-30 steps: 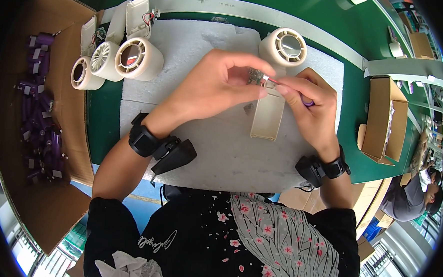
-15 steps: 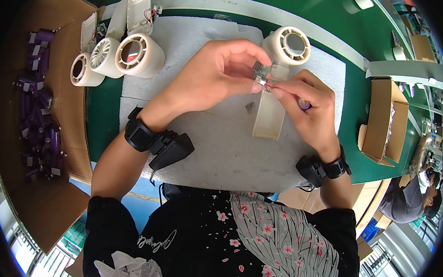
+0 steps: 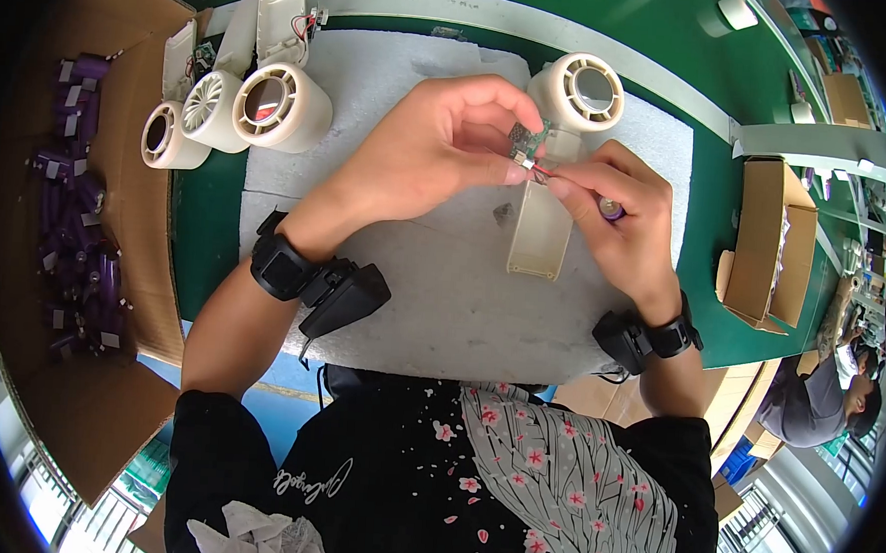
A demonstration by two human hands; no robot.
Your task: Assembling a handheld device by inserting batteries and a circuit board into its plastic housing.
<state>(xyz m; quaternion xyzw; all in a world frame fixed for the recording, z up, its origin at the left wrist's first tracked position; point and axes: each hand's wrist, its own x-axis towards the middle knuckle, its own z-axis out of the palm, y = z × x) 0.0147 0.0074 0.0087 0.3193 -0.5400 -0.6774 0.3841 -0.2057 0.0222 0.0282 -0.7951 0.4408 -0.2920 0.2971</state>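
Up near the far edge of the worktop (image 3: 443, 277), the left hand (image 3: 419, 155) and right hand (image 3: 616, 221) both pinch a small green circuit board (image 3: 526, 141). It looks light and breakable; its edges seem safest to hold.

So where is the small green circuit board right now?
In the head view, the small green circuit board is pinched between the left hand and right hand, above the cream fan housing on the grey foam mat.

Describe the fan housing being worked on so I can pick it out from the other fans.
On the grey foam mat in the middle of the green bench, look just beyond the two hands. The cream fan housing lies there alone, its handle toward the person; the other fans cluster at the mat's far-left corner.
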